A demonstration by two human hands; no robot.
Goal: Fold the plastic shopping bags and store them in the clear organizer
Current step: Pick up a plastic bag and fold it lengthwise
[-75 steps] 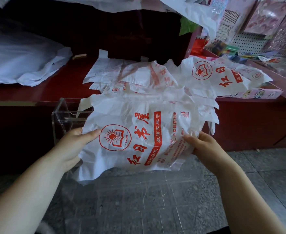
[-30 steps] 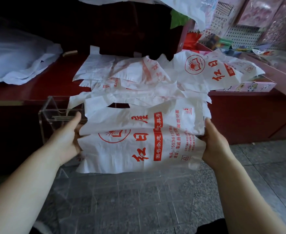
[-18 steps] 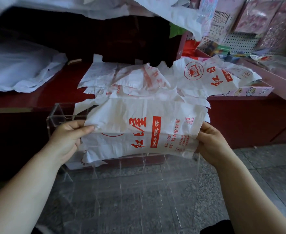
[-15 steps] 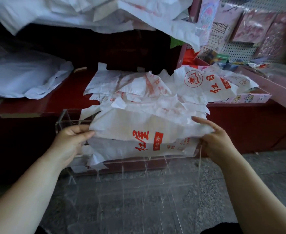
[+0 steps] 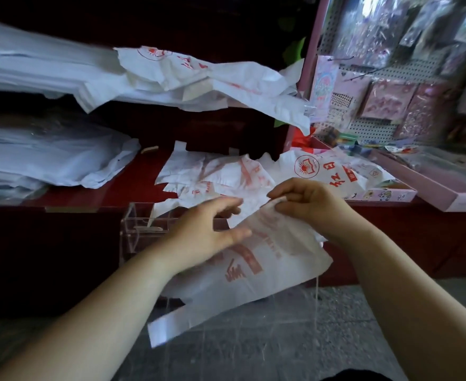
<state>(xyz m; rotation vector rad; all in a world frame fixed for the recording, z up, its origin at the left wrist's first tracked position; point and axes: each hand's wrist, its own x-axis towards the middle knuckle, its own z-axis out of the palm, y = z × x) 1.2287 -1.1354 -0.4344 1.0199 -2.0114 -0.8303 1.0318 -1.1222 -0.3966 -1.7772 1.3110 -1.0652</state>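
A white plastic shopping bag [image 5: 256,273] with red print hangs in front of me, its handles trailing down to the lower left. My right hand [image 5: 306,204] pinches the bag's upper edge. My left hand [image 5: 204,235] rests on the bag's left side, fingers spread and blurred; whether it grips the bag is unclear. The clear organizer [image 5: 135,229] stands behind and under the bag, its left corner showing; its transparent front wall reaches down toward me. Several more printed bags [image 5: 226,177] lie flat on the red counter behind.
The red counter [image 5: 133,185] runs across the middle. Stacks of white bags [image 5: 47,158] lie at the left and on the shelf above [image 5: 171,78]. A pink pegboard display [image 5: 377,105] with stickers stands at the right. Grey stone floor [image 5: 253,347] is below.
The folded bag that both hands held across the organizer is no longer spread wide. My hands have come together at the middle, and a bag now hangs unfolded from my right hand. The view has tilted upward.
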